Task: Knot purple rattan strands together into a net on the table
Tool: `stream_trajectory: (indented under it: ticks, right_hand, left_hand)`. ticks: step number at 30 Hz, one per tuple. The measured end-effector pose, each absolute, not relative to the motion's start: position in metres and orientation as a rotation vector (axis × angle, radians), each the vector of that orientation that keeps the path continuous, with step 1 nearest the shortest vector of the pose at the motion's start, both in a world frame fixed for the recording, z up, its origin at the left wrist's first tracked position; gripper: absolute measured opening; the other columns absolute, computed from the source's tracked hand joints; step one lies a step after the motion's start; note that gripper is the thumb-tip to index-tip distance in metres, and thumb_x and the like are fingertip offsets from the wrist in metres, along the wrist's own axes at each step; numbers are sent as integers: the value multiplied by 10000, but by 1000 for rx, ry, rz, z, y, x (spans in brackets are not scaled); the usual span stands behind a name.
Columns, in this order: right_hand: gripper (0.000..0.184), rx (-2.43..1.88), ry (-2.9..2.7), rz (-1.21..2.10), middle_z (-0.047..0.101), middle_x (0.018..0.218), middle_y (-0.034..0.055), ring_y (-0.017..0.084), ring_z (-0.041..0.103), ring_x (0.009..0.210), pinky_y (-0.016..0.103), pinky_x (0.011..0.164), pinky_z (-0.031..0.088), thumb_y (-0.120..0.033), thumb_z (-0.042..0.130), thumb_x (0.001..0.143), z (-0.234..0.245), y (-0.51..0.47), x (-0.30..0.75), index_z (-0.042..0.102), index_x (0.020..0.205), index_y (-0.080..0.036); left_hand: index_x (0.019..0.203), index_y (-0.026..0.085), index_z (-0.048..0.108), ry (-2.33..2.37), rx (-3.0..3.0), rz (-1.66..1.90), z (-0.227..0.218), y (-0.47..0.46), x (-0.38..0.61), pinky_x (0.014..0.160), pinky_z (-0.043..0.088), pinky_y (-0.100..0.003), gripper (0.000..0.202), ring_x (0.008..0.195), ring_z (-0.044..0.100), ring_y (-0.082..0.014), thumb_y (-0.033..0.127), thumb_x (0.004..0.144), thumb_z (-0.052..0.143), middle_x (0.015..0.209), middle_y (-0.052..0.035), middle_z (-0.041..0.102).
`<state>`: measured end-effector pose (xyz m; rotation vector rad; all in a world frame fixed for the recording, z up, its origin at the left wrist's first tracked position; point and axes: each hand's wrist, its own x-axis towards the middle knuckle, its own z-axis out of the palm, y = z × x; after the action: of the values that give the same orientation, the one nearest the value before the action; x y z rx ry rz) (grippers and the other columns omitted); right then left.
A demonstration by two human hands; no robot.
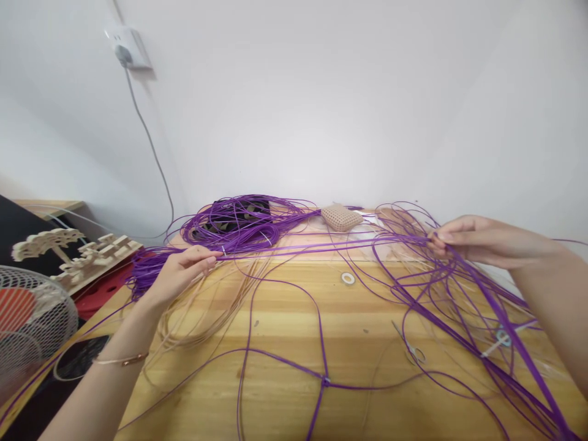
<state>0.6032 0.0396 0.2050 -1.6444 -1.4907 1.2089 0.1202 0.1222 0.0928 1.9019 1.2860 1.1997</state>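
My left hand pinches a bundle of purple strands that runs taut across the wooden table. At the other end, my right hand pinches the same bundle. Loose purple strands loop and trail down to the right below that hand. A big coil of purple strands lies at the table's far edge. Pale tan strands curl under my left hand.
A small woven tan piece sits at the far edge. A white ring and small scissors lie on the table. A fan and wooden cut-outs stand at the left. A wall socket has a cable hanging.
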Motion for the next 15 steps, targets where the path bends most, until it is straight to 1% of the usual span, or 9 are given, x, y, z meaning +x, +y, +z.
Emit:
stream_trajectory:
  ticks: [2, 4, 6, 10, 13, 15]
  right_hand:
    - [465, -1632, -1533, 1218, 574, 607, 63, 127, 488, 594, 294, 630, 389, -561, 820, 442, 205, 39, 602, 655, 529, -134]
    - [469, -1621, -1592, 1216, 566, 596, 57, 128, 479, 596, 290, 622, 378, -574, 800, 474, 204, 40, 601, 650, 523, -133]
    - [475, -1619, -1661, 1213, 561, 593, 56, 133, 476, 602, 290, 619, 370, -588, 777, 508, 203, 40, 602, 649, 525, -130]
    - [451, -1605, -1788, 1208, 587, 636, 64, 145, 496, 641, 290, 642, 376, -581, 740, 585, 202, 39, 604, 672, 575, -135]
    - [431, -1614, -1843, 1181, 618, 687, 72, 148, 513, 669, 291, 666, 398, -567, 723, 624, 202, 37, 605, 690, 612, -137]
    - [414, -1629, -1856, 1176, 639, 735, 81, 152, 530, 691, 288, 678, 413, -554, 724, 634, 202, 36, 606, 699, 629, -140]
  left_hand:
    - [576, 192, 684, 1322, 1921, 1172, 91, 124, 120, 583, 475, -275, 262, 635, 569, -182, 438, 667, 676, 614, -63, 615]
    - [527, 183, 652, 1349, 1907, 1141, 89, 127, 119, 529, 452, -253, 311, 575, 550, -164, 464, 656, 684, 573, -58, 605]
    - [571, 179, 677, 1367, 1873, 1113, 87, 129, 119, 494, 437, -238, 299, 535, 536, -151, 472, 621, 708, 566, -52, 618]
    - [639, 184, 720, 1388, 1793, 1019, 86, 131, 117, 495, 467, -239, 296, 568, 581, -169, 464, 549, 754, 661, -74, 690]
    - [641, 183, 722, 1371, 1769, 864, 88, 130, 114, 457, 456, -226, 292, 537, 579, -164, 455, 542, 761, 635, -75, 685]
    - [676, 187, 729, 1341, 1766, 789, 89, 130, 111, 453, 455, -219, 289, 527, 577, -157, 448, 555, 754, 626, -65, 681]
